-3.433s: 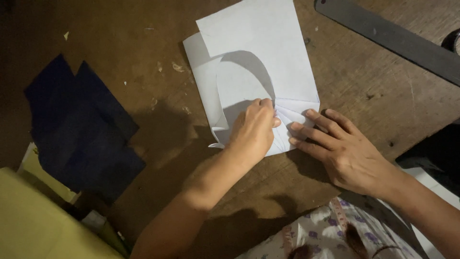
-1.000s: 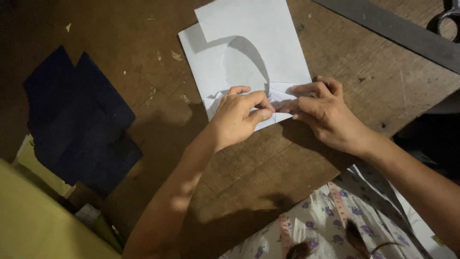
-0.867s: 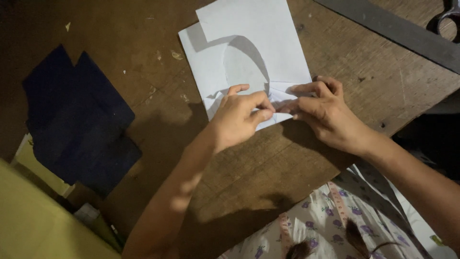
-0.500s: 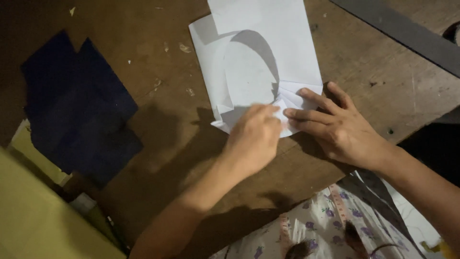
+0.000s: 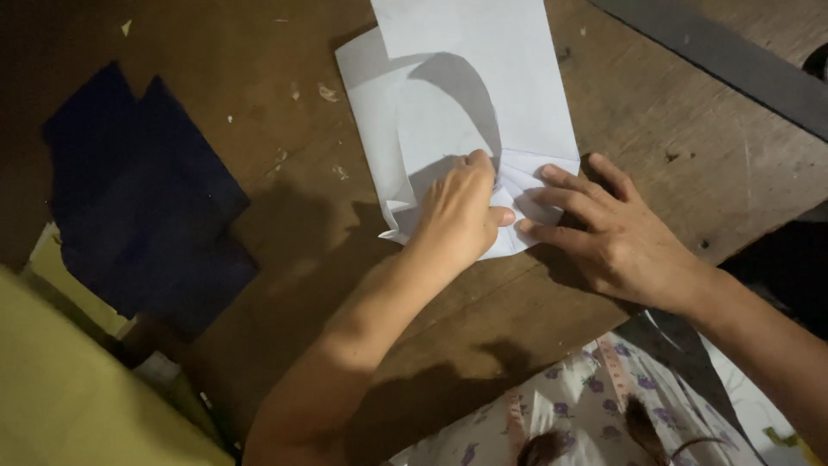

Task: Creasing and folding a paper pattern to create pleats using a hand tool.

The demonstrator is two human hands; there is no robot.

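Pressing flat, the left hand (image 5: pixel 457 216) creases the white paper (image 5: pixel 466 112); at three o'clock, right hand (image 5: pixel 612 237) fingers spread, pinning it steady.

Bare wooden table (image 5: pixel 285 233) lay open between the white paper sheets (image 5: pixel 470 103) and the dark blue sheets (image 5: pixel 142 207). A grey metal ruler (image 5: pixel 724 60) barred the far right. Yellow sheet (image 5: pixel 69 397) blocked the near left corner.
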